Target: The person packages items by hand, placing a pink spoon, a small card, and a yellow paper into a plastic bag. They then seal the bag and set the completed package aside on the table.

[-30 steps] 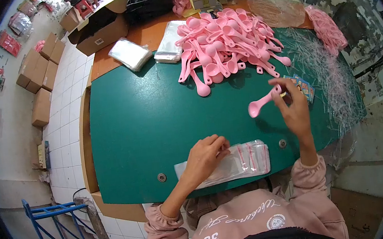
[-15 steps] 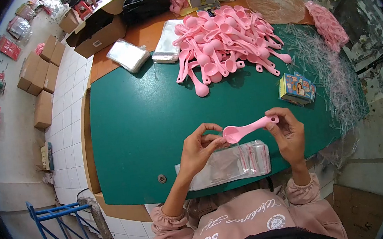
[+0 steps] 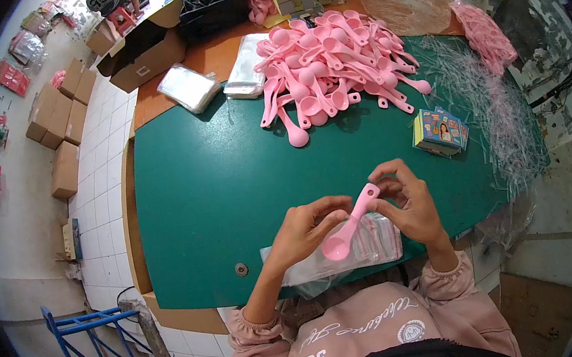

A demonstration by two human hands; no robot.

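Spoon: one pink spoon (image 3: 351, 221) sits low in the middle of the frame, up in the air over the clear bags (image 3: 376, 237).
Long way: it is tilted, running from upper right to lower left.
Which way it points: the round scoop points down and left, toward the person's body; the thin end with the little hole points up and right.
Right hand: the right hand (image 3: 411, 204) pinches the thin end of the spoon between thumb and fingertips — pressed tight on it.
Left hand: the left hand (image 3: 303, 231) has bent fingers lying on the clear bags, just beside the spoon's middle. I cannot tell if it is pinching a bag.
Table: the green table (image 3: 209, 179) holds the bags at its near edge.
Pile: a big spoon pile (image 3: 329, 55) lies at the top middle, well apart from the hands.
Cards: a small card stack (image 3: 439, 132) lies to the right — between the pile and the right hand.
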